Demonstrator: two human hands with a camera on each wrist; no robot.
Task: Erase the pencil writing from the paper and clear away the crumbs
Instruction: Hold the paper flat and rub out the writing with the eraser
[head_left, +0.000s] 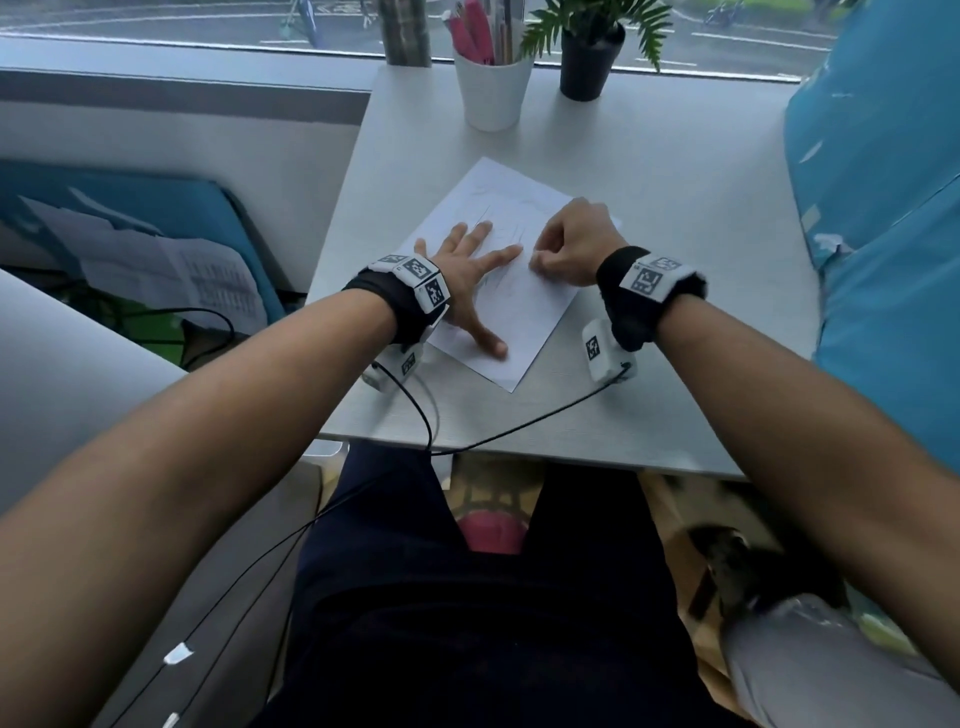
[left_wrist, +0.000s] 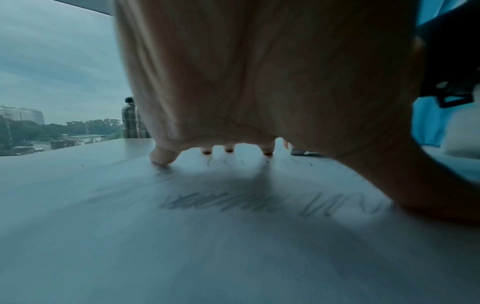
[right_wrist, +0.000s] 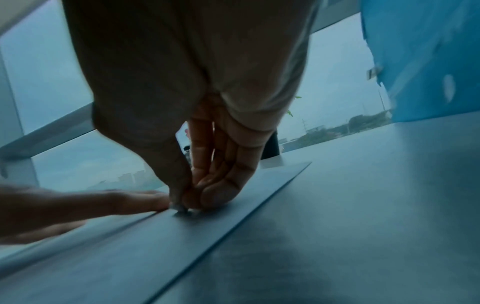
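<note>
A white sheet of paper (head_left: 524, 322) lies askew on the white table (head_left: 675, 312). Grey pencil scribbles (left_wrist: 233, 203) cross the paper (left_wrist: 182, 257) under my palm. My left hand (head_left: 478, 270) lies flat on the sheet, its fingers spread and their tips pressing down (left_wrist: 207, 151). My right hand (head_left: 540, 262) is curled just right of the left index finger. Its thumb and fingers pinch a small whitish eraser (right_wrist: 179, 207) against the paper (right_wrist: 182, 246), and most of the eraser is hidden by them. The left finger (right_wrist: 103, 203) lies right beside it.
A white cup of pens (head_left: 493, 88) and a potted plant (head_left: 592, 57) stand at the table's far edge, beside a checked bottle (head_left: 405, 31). A blue bag (head_left: 883, 208) crowds the right side. Black cables (head_left: 519, 431) trail over the front edge.
</note>
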